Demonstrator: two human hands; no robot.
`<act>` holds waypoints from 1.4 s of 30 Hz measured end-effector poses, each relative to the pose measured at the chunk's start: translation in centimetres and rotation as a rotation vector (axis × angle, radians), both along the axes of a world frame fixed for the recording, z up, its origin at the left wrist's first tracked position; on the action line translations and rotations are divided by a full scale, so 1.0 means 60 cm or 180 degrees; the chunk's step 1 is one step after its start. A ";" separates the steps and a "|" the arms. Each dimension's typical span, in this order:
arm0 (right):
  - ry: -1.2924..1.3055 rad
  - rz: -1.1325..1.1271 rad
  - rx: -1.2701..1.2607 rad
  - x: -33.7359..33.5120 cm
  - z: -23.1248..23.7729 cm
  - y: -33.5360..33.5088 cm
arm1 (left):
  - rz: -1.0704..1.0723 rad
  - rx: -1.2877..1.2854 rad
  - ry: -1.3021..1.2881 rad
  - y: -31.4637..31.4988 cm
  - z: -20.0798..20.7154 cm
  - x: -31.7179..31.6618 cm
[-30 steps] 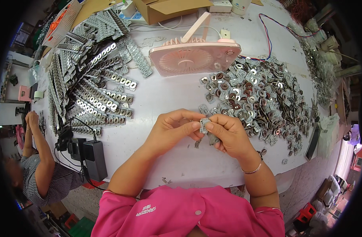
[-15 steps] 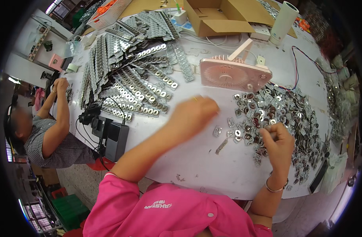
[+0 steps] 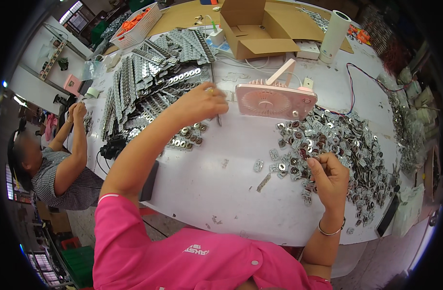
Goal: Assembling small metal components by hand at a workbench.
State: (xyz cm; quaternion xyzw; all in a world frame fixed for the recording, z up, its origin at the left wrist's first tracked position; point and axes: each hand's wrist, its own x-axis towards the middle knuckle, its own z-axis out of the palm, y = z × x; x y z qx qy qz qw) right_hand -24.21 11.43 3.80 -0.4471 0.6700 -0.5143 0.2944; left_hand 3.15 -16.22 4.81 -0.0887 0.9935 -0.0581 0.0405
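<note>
My left hand [image 3: 202,102] is closed at the right edge of a heap of metal strips [image 3: 156,77] lined with round holes or discs. A narrow metal strip [image 3: 219,121], seen nearly edge-on, runs through its fingers and shows above and below them. At the left edge of a pile of small loose metal parts [image 3: 349,145], my right hand [image 3: 331,176] has thumb and forefinger pinched on a small grey metal part [image 3: 316,158], mostly hidden by the fingers. A few loose parts [image 3: 258,166] lie left of the pile.
A pink desk fan [image 3: 275,100] stands between heap and pile. Behind it are an open cardboard box [image 3: 260,46], a white cylinder [image 3: 334,36] and cables. A dark phone-like slab [image 3: 388,215] lies at the right edge. Another person [image 3: 62,166] sits at left.
My left hand has swung left and back from the table's middle to the heap's right edge, where it has taken a strip. My right hand stays by the pile, still pinching.
</note>
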 end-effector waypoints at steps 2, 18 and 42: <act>-0.0349 0.0050 0.0093 0.002 0.008 0.002 | 0.0003 0.0522 0.0340 0.032 0.032 0.005; -0.0022 0.0892 -0.0310 0.052 -0.006 -0.010 | 0.0582 0.2592 0.1770 0.256 0.026 -0.096; -0.2141 0.1290 0.1023 0.076 -0.026 -0.021 | 0.1058 0.4074 0.1218 0.236 -0.007 -0.054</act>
